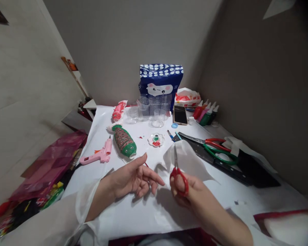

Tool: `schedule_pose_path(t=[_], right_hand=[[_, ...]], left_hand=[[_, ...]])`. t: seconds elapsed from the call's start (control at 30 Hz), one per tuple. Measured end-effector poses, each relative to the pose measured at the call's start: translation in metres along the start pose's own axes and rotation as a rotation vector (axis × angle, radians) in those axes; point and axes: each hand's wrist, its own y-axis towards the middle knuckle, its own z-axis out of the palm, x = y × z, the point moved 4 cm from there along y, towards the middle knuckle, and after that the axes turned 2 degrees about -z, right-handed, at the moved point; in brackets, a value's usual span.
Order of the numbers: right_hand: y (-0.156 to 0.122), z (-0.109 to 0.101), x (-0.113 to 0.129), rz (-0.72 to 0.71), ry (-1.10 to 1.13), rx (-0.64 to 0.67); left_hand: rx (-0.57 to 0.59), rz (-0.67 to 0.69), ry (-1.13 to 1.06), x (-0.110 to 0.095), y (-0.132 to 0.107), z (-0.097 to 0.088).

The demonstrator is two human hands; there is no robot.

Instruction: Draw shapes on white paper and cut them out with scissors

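Observation:
My right hand [187, 191] grips red-handled scissors [176, 164] by the loops, blades pointing away from me over a loose piece of white sheet [192, 160]. Palm up, my left hand [138, 181] hovers above the white-covered table with its fingers apart and nothing in it. Beyond it lies a green fish shape [125, 141] with a dark, reddish speckled body. A pink glue gun [100, 153] rests to its left. Past the fingertips sits a small flower-shaped palette [156, 140] with red and green paint.
Behind are a red-and-white fish shape [118, 111], clear plastic cups [155, 106] and a blue bag [160, 75]. To the right lie a phone [180, 115], paint bottles [206, 114], large shears [215, 145] and a black board [259, 171]. Walls [105, 41] border the table.

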Motion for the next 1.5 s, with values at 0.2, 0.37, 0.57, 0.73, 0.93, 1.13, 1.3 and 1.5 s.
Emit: schedule_pose_path(t=[0.2, 0.37, 0.57, 0.73, 0.93, 1.13, 1.3, 1.5], right_hand=[[0.001, 0.018, -0.015, -0.043, -0.041, 0.115], [0.0, 0.026, -0.021, -0.056, -0.121, 0.146], [-0.005, 0.031, -0.02, -0.002, -0.174, 0.178], [-0.01, 0.026, -0.023, 0.056, -0.269, 0.144], [-0.016, 0.021, -0.021, 0.07, -0.275, 0.161], [-0.016, 0.022, -0.014, 0.087, -0.209, 0.221], [-0.013, 0.019, -0.013, 0.057, -0.223, 0.305], [-0.013, 0.017, -0.011, 0.063, -0.206, 0.349]], left_hand=[[0.094, 0.022, -0.218, 0.014, 0.008, 0.001], [0.029, 0.12, -0.374, 0.008, 0.002, 0.004], [-0.213, 0.169, -0.187, -0.012, -0.014, 0.008], [-0.478, 0.224, -0.056, -0.024, -0.022, 0.006], [-0.567, 0.213, 0.031, -0.026, -0.032, 0.012], [-0.599, 0.223, 0.335, -0.033, -0.045, 0.023], [-0.523, 0.226, 0.327, -0.03, -0.044, 0.021], [-0.446, 0.261, 0.281, -0.029, -0.043, 0.022]])
